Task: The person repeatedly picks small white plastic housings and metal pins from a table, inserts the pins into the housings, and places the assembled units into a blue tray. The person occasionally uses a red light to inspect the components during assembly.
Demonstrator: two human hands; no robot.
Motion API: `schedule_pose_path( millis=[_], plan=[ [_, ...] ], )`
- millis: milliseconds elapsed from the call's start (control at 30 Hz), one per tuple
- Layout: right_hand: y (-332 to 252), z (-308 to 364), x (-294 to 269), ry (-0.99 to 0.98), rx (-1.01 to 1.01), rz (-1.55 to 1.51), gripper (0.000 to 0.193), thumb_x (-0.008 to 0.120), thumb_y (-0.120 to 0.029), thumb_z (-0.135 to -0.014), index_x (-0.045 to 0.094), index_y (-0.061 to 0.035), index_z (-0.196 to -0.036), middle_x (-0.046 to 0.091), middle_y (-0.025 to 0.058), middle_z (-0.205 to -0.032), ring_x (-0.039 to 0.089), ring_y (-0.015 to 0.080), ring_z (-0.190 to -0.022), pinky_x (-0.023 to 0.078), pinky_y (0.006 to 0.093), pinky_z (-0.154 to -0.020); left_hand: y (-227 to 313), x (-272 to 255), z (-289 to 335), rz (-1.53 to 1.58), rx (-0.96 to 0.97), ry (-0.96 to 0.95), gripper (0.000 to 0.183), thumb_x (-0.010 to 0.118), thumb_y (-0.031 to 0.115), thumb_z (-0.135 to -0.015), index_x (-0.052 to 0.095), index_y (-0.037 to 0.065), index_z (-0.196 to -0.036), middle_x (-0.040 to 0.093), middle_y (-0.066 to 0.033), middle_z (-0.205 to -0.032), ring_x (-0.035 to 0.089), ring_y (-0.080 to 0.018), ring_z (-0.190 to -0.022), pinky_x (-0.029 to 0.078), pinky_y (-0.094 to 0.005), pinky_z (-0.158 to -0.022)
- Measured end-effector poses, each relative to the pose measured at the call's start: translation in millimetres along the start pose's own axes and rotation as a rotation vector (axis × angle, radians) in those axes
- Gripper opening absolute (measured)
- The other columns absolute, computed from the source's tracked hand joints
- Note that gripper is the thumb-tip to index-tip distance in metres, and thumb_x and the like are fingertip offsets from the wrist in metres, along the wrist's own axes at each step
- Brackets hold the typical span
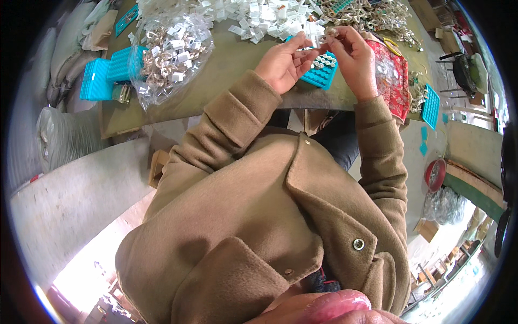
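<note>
Both my hands are raised over the near part of the table, close together. My left hand (286, 62) has thumb and forefinger pinched at the tips, and what lies between them is too small to make out. My right hand (354, 58) is closed on a small tan bundle (329, 33) that looks like coiled cord. Just below the fingers, a teal tray (325, 85) with rows of cells holds several small round white pieces. Loose white plastic pieces (264, 19) are heaped beyond my left hand.
A clear plastic bag (147, 93) of tan cords and white pieces sits left, beside stacked teal trays (97, 81). Tan cord bundles (377, 16) pile up at the back right. Yellow-handled pliers (393, 47) lie near a red patterned cloth (399, 73); another teal tray (430, 108) is at the right edge.
</note>
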State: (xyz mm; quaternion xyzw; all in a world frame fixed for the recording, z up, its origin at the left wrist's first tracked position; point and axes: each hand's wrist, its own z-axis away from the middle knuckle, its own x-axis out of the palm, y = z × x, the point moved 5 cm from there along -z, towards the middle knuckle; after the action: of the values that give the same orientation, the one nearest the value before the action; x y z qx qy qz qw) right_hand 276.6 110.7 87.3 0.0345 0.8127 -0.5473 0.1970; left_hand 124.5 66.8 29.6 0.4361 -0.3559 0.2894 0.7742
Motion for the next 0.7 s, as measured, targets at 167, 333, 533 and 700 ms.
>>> schedule_pose_path(
  millis=[167, 333, 533, 700],
  plan=[
    [-33, 14, 14, -0.008, -0.202, 0.121, 0.016, 0.066, -0.006, -0.086, 0.063, -0.0006, -0.101, 0.069, 0.0117, -0.084, 0.069, 0.0187, -0.077, 0.053, 0.0301, -0.071, 6, 2, 17, -0.097, 0.128, -0.018, 0.022, 0.061, 0.027, -0.097, 0.064, 0.007, -0.106, 0.068, -0.0038, -0.097, 0.064, -0.0071, -0.079, 0.055, -0.0212, -0.064],
    [-30, 22, 22, 0.089, -0.048, -0.005, 0.014, 0.066, -0.006, -0.085, 0.063, 0.0001, -0.097, 0.066, 0.0057, -0.083, 0.064, 0.0093, -0.072, 0.051, 0.0249, -0.063, 21, -7, 37, -0.298, 0.248, 0.044, 0.021, 0.061, 0.024, -0.097, 0.065, 0.006, -0.106, 0.067, -0.0020, -0.094, 0.059, -0.0032, -0.073, 0.047, -0.0191, -0.059],
    [-12, 24, 33, 0.247, 0.102, -0.282, 0.010, 0.062, -0.004, -0.088, 0.059, 0.0012, -0.096, 0.062, 0.0017, -0.079, 0.061, 0.0060, -0.068, 0.050, 0.0208, -0.060, 20, -11, 51, -0.005, 0.125, -0.242, 0.029, 0.058, 0.021, -0.098, 0.058, -0.001, -0.115, 0.055, 0.0018, -0.084, 0.046, -0.0026, -0.067, 0.041, -0.0163, -0.058],
    [-3, 31, 43, 0.176, 0.344, -0.797, 0.009, 0.058, -0.010, -0.093, 0.058, -0.0024, -0.099, 0.063, 0.0040, -0.086, 0.063, 0.0101, -0.071, 0.051, 0.0243, -0.063, 17, -9, 59, -0.125, 0.132, -0.282, 0.028, 0.059, 0.019, -0.097, 0.058, 0.000, -0.117, 0.054, 0.0004, -0.082, 0.048, -0.0038, -0.065, 0.041, -0.0181, -0.056]
  ],
)
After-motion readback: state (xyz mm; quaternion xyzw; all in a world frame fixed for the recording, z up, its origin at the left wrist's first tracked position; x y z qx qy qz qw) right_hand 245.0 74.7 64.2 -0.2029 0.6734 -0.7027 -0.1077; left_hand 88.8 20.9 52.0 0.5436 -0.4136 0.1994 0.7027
